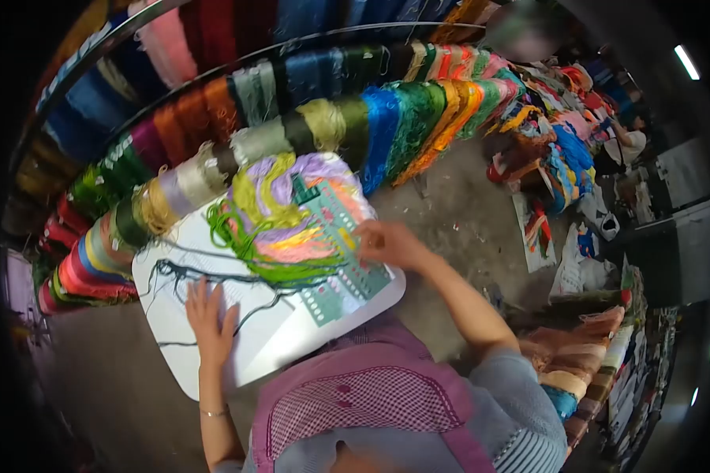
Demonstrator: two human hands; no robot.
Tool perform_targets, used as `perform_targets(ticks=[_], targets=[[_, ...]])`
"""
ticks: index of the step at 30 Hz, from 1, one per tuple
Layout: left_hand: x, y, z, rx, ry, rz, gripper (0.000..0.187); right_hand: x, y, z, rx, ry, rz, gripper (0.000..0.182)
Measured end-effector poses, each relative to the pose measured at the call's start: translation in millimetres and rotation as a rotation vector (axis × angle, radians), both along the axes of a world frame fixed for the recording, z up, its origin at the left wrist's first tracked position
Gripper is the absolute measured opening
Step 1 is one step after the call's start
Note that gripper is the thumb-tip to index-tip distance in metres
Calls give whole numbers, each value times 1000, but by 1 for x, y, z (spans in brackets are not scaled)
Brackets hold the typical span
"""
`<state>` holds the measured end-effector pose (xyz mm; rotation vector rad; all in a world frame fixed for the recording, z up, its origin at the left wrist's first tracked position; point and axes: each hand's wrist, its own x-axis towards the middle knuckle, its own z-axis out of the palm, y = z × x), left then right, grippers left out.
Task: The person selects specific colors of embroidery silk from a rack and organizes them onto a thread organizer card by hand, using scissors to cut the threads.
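If the dark strands (172,270) are kept flat by the open, empty left hand (209,319), tangles are avoided; the half-curled right hand's (394,243) hold cannot be told.

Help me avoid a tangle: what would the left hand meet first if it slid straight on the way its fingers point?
The left hand would meet the dark threads first, lying right by the ends of its fingers; it may already touch them, as depth is unclear here.
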<state>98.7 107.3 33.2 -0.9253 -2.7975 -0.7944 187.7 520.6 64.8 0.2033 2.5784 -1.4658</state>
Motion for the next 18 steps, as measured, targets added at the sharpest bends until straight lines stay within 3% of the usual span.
perform_targets(ticks=[1,3,5,8,9,11,15,18], targets=[[2,0,-1,44,-9,80,41,-19,32,-18,-295,190,-47,25],[10,9,7,143,-30,273,29,-58,82,36,22,332,-178,16],[17,23,11,284,-66,432,24,-105,147,45,-15,581,-299,10],[31,53,12,361,-10,572,20,-182,242,45,238,672,-421,13],[36,70,10,593,-120,626,20,-209,269,39,273,717,-443,16],[46,108,19,681,-246,690,20,-258,311,25,208,764,-505,20],[64,173,38,618,-274,744,18,-323,349,9,462,774,-584,32],[72,196,41,644,-278,764,18,-346,360,-2,476,678,-608,27]])
